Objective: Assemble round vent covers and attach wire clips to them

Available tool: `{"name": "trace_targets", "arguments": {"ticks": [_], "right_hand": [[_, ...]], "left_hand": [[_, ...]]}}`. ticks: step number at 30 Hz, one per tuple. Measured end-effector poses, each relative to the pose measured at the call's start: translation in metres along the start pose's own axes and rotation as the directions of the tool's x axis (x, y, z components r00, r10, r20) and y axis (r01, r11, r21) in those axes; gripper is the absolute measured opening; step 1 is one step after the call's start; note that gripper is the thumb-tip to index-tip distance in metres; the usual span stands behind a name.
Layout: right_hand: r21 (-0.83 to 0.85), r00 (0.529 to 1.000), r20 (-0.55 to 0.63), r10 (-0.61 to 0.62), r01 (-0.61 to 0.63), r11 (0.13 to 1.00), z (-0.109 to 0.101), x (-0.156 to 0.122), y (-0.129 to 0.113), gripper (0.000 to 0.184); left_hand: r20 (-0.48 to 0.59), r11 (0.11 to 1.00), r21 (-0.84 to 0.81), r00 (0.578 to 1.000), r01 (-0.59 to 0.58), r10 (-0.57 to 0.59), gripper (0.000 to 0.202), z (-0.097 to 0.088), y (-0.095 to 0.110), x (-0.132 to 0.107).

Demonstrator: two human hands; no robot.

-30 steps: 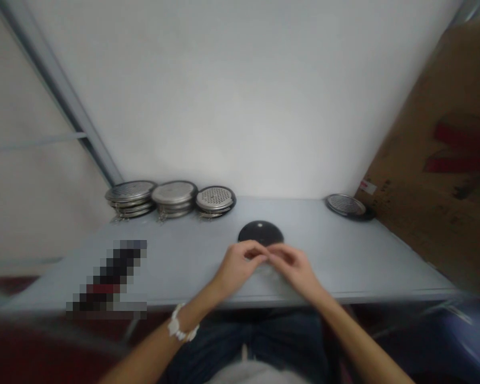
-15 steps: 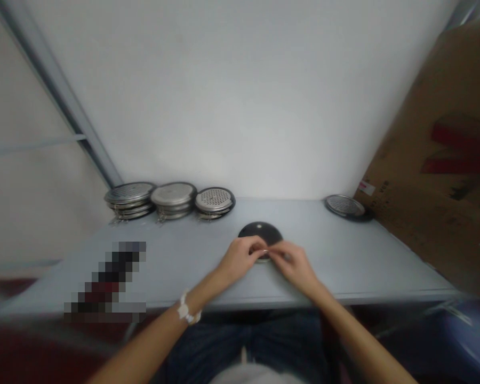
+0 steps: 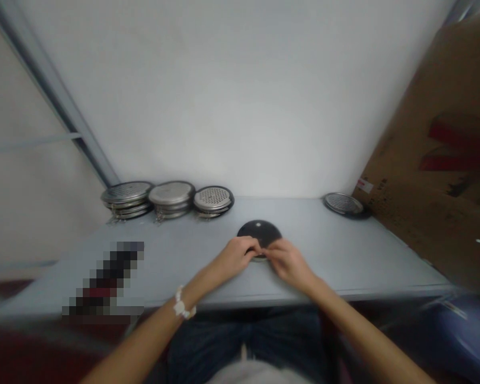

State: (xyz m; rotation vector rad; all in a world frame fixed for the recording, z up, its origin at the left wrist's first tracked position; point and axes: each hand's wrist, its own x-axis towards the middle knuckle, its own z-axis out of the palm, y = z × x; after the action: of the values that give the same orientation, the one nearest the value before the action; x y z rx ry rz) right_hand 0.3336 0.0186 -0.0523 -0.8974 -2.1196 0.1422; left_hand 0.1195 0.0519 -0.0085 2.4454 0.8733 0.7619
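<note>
A round black disc (image 3: 260, 229) with a small light spot near its far edge lies on the table in front of me. At its near edge my left hand (image 3: 240, 253) and my right hand (image 3: 286, 260) come together, fingertips pinched and almost touching. Something tiny and pale may be between the fingers, but it is too small to name. The near part of the disc is partly hidden by my hands. A white bracelet (image 3: 180, 308) circles my left wrist.
Stacks of round metal pieces, a left stack (image 3: 128, 200), a middle stack (image 3: 171, 198) and a perforated one (image 3: 213, 200), stand along the wall. Another perforated disc (image 3: 344, 204) lies at the back right beside a large cardboard box (image 3: 432, 213). A pixelated patch covers the table's left.
My right hand's fingers have shifted slightly and sit lower against the left fingertips. The view has moved a little; the disc and stacks stay in place.
</note>
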Motion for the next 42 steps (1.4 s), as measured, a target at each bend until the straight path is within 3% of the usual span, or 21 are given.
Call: {"name": "trace_targets", "arguments": {"ticks": [17, 26, 29, 32, 35, 42], "right_hand": [[-0.077, 0.983, 0.164, -0.087, 0.101, 0.992, -0.001, 0.004, 0.004, 0.039], [-0.072, 0.974, 0.195, -0.112, 0.128, 0.989, -0.008, 0.010, 0.008, 0.037], [-0.070, 0.975, 0.188, -0.120, 0.135, 0.988, -0.009, 0.011, 0.010, 0.035], [-0.059, 0.972, 0.195, -0.131, 0.145, 0.988, -0.009, 0.011, 0.011, 0.036], [-0.041, 0.971, 0.199, -0.134, 0.145, 0.989, -0.009, 0.013, 0.011, 0.036], [-0.048, 0.963, 0.240, -0.122, 0.137, 0.989, -0.010, 0.017, 0.010, 0.035]], "left_hand": [[0.149, 0.998, -0.045, 0.988, -0.035, 0.041, 0.018, -0.010, -0.016, 0.014], [0.291, 0.989, -0.075, 0.951, 0.126, -0.099, 0.011, -0.021, -0.020, 0.029], [0.330, 0.989, -0.055, 0.937, 0.140, -0.114, 0.027, -0.027, -0.020, 0.036], [0.469, 0.981, -0.056, 0.872, 0.188, -0.141, 0.037, -0.033, -0.017, 0.045], [0.613, 0.958, -0.101, 0.775, 0.268, -0.152, 0.025, -0.037, -0.013, 0.055], [0.726, 0.923, -0.124, 0.668, 0.364, -0.166, 0.024, -0.037, -0.012, 0.073]]}}
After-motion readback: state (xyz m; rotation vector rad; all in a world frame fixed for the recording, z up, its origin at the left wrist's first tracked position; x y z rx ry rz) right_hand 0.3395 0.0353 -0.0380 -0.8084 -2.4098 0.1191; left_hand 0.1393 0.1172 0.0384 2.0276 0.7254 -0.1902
